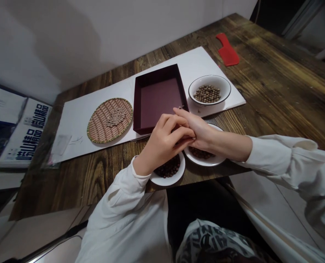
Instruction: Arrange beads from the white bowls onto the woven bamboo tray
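My left hand (169, 137) and my right hand (199, 128) meet above two white plates at the table's near edge. The left fingers are bent and pressed into the right palm. My right hand is cupped and closed under them, its thumb pointing toward the box; what lies inside is hidden. Tiny round beads show just beyond that thumb. Under the left hand is a small white plate (180, 173) of dark brown beads. A second white plate (206, 162), with reddish-brown beads, is partly covered by the right hand.
A dark maroon open box (158, 96) stands on white board (77, 113). Left of it, a round woven tray (96, 126) carries a patch of pale beads. A white bowl (225, 87) of brown beads is at right. A red comb-like tool (228, 53) lies farther back on the wooden table (271, 69).
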A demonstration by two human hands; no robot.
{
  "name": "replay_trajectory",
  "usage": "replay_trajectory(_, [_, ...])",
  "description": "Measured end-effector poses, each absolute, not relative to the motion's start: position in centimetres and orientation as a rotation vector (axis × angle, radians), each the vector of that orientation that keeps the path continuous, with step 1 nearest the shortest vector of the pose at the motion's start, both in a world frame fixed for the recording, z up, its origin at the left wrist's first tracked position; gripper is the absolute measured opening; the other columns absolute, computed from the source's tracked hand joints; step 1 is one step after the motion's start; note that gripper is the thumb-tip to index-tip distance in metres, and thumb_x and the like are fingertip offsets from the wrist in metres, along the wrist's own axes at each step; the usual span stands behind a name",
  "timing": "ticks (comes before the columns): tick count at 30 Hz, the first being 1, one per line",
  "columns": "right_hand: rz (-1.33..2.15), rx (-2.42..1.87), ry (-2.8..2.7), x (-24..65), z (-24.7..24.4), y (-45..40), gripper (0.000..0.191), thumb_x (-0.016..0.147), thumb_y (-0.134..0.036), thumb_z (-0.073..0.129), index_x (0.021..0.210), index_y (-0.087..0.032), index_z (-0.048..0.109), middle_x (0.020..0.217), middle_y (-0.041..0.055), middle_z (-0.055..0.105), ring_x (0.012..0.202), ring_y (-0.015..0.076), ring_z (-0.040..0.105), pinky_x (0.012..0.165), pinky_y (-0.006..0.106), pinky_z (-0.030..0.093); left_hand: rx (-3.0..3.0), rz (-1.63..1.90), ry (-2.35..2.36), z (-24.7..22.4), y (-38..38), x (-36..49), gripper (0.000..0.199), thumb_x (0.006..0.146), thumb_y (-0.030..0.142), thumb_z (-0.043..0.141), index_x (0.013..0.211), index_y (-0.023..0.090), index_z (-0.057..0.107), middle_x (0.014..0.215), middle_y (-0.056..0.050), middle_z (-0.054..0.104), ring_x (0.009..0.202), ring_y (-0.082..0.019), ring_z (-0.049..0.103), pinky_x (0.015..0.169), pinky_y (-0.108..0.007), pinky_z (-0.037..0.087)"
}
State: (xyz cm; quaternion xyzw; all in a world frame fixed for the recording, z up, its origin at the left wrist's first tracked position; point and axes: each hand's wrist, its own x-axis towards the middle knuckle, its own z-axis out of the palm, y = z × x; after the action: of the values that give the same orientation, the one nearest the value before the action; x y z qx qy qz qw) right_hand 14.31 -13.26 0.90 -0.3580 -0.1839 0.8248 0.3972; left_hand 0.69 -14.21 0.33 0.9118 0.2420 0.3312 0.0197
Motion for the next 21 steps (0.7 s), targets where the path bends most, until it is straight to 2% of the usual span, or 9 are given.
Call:
replay_trajectory(3, [1.992,-1.039,-0.370,14.1,1.3,-13.4,0.041,0.101,-0.031,0.042,0.061,-0.019,0.039,0.050,-0.0045,0.038,0.041,0.0067,0.034,0.037,0.019,0.025,2.848,1.050,0.732,0.2,-14.2,0.8,0.005,0.090,0.023,0.065,0.094,0.021,0.064,0.099,-0.006,0.060,0.098,-0.019,0.051,0.087,-0.036,0.048])
replay_trajectory(11, [2.060,-1.033,-0.290,14.1,1.9,-13.4,0.042,0.101,-0.033,0.042,0.061,-0.019,0.041,0.051,-0.0034,0.044,0.041,0.0063,0.037,0.036,0.018,0.027,2.795,1.032,0.706,0.2,-14.1,0.6,0.006,0.090,0.023,0.065,0.095,0.021,0.065,0.100,-0.005,0.062,0.102,-0.019,0.052,0.090,-0.036,0.047])
replay_trajectory(18, [2.117,-0.842,-0.273,14.4,1.1,-13.0,0.049,0.102,-0.030,0.038,0.055,-0.019,0.030,0.038,-0.0074,0.026,0.031,0.0040,0.017,0.032,0.016,0.015,2.582,1.102,0.693,1.1,-13.6,-0.4,0.010,0.089,0.025,0.068,0.097,0.020,0.065,0.103,-0.005,0.063,0.101,-0.017,0.058,0.092,-0.035,0.047])
replay_trajectory(21, [2.178,-0.737,-0.320,14.6,1.0,-13.1,0.051,0.103,-0.030,0.034,0.053,-0.019,0.027,0.036,-0.0075,0.025,0.029,0.0046,0.015,0.033,0.018,0.020,2.532,1.212,0.866,1.5,-12.6,-1.6,0.009,0.089,0.026,0.067,0.095,0.020,0.064,0.100,-0.003,0.062,0.097,-0.015,0.058,0.091,-0.034,0.048])
